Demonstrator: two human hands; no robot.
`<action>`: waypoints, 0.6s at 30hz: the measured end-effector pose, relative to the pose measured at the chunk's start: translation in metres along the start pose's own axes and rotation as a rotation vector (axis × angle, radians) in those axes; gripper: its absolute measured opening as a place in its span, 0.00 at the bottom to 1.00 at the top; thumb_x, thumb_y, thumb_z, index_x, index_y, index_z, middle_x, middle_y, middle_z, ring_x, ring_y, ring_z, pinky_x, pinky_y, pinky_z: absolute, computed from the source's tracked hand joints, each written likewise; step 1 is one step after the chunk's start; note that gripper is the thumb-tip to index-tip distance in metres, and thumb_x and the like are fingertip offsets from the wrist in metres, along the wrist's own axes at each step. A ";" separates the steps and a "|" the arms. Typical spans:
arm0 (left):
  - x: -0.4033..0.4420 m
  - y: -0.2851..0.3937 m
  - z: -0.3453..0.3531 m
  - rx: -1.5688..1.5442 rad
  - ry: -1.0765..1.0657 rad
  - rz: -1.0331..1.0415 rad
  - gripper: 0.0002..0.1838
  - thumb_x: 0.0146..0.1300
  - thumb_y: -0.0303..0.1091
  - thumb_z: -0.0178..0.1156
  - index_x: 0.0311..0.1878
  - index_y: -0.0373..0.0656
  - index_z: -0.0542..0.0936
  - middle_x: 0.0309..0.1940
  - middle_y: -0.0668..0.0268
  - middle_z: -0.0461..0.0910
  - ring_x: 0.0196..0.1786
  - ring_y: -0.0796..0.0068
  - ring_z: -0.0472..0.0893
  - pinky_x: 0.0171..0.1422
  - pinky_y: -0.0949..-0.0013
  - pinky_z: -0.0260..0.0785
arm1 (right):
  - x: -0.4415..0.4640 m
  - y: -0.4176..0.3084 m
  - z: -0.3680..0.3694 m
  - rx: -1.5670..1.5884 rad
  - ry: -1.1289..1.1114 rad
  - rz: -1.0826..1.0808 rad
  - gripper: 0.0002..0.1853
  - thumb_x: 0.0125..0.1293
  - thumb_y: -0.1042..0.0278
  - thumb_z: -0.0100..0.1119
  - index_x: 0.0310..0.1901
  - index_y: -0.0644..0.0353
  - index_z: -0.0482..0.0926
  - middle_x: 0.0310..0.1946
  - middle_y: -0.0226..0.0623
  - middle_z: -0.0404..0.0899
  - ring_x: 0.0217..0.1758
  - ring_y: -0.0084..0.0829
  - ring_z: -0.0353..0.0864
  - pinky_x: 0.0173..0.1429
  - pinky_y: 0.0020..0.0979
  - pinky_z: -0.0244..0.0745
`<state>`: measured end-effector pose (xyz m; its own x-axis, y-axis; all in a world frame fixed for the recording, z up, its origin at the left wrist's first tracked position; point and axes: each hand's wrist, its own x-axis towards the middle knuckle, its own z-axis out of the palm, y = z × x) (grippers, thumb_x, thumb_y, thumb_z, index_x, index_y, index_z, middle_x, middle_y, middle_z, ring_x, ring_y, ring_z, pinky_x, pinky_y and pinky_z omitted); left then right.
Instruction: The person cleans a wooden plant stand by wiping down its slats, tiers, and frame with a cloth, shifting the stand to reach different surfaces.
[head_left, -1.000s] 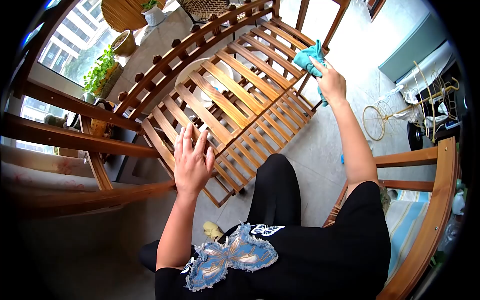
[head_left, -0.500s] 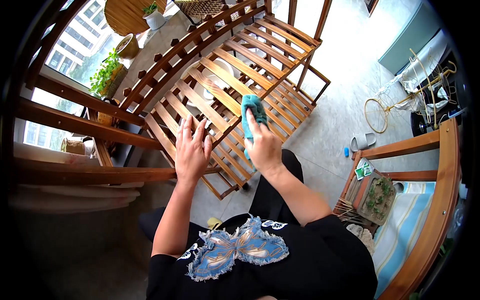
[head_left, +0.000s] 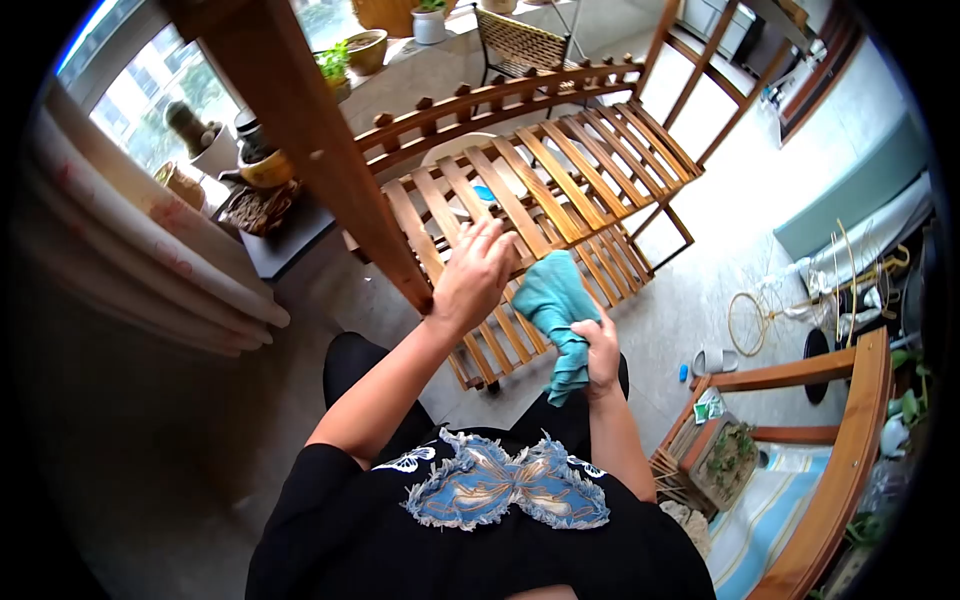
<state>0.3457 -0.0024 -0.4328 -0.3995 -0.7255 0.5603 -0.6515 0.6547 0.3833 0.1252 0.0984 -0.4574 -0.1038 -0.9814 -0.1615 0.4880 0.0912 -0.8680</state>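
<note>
A slatted wooden rack (head_left: 515, 203) with a second slatted level below it stands in front of me. My left hand (head_left: 475, 275) lies at the near left edge of its top slats, palm down, fingers extended and holding nothing. To the right, my right hand (head_left: 600, 352) grips a teal cloth (head_left: 557, 305), which hangs bunched from the fingers and spreads up to the front edge of the slats. A wooden post (head_left: 330, 150) rises at the left, close to my left wrist.
Potted plants (head_left: 366, 52) line the window ledge, with a woven chair (head_left: 525, 45) beyond the rack. A curtain (head_left: 150, 220) hangs at the left. At the right are a wooden chair frame (head_left: 835, 470), a planter box (head_left: 727, 465), a grey slipper (head_left: 714, 361) and wire hoops (head_left: 750, 322).
My right hand has drawn the cloth from the rack's far right corner back towards me, and the cloth now hangs more spread out. The view has turned, bringing the post nearer.
</note>
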 end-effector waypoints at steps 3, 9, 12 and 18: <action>-0.016 0.052 -0.022 -0.511 0.056 -0.085 0.36 0.70 0.39 0.67 0.78 0.41 0.65 0.75 0.47 0.68 0.78 0.48 0.66 0.83 0.50 0.55 | -0.015 -0.013 0.030 -0.347 0.020 -0.384 0.36 0.66 0.74 0.56 0.76 0.72 0.62 0.66 0.46 0.76 0.66 0.35 0.79 0.72 0.35 0.70; -0.080 0.073 -0.029 -1.325 0.272 -0.323 0.50 0.67 0.39 0.72 0.84 0.44 0.51 0.78 0.54 0.61 0.79 0.61 0.65 0.81 0.56 0.57 | -0.035 -0.053 0.097 -0.967 -0.742 -0.493 0.44 0.62 0.71 0.64 0.80 0.63 0.58 0.77 0.59 0.62 0.82 0.54 0.60 0.80 0.43 0.60; -0.090 0.067 -0.074 -1.518 0.378 -0.538 0.32 0.72 0.28 0.62 0.77 0.40 0.64 0.66 0.62 0.76 0.68 0.71 0.76 0.77 0.62 0.64 | -0.015 -0.075 0.105 -0.832 -0.820 -0.402 0.40 0.64 0.68 0.64 0.77 0.65 0.64 0.71 0.56 0.72 0.75 0.45 0.73 0.76 0.40 0.66; -0.116 0.032 -0.109 -1.194 0.937 -0.416 0.25 0.72 0.33 0.58 0.69 0.35 0.71 0.62 0.56 0.79 0.63 0.61 0.81 0.72 0.55 0.72 | 0.010 -0.079 0.206 -0.857 -0.559 -0.890 0.56 0.68 0.47 0.71 0.82 0.66 0.44 0.71 0.58 0.65 0.73 0.46 0.71 0.75 0.48 0.68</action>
<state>0.4409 0.1258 -0.4053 0.4920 -0.8028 0.3369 0.4364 0.5623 0.7025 0.2637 0.0470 -0.2938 0.3645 -0.6805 0.6357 -0.2693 -0.7305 -0.6275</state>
